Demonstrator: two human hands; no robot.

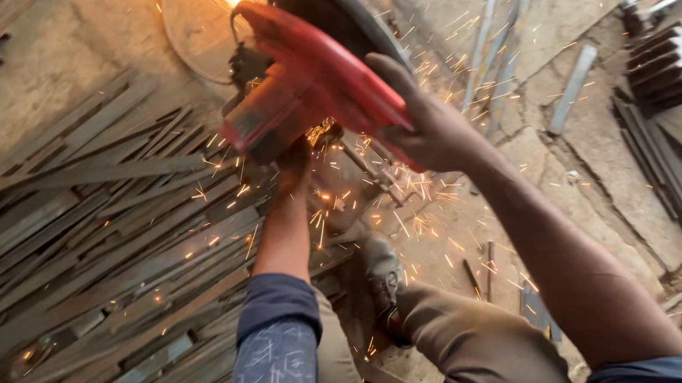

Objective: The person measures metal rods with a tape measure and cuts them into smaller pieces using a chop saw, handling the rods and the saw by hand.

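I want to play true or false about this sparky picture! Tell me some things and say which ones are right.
1. The saw is red. True.
2. The right hand rests on the saw. True.
3. No sparks are flying. False: sparks spray around the saw.
4. Metal strips lie piled to the left. True.
5. The gear sits under the left hand. False: it lies far off at the right edge.
6. The person is barefoot. False: a shoe shows.
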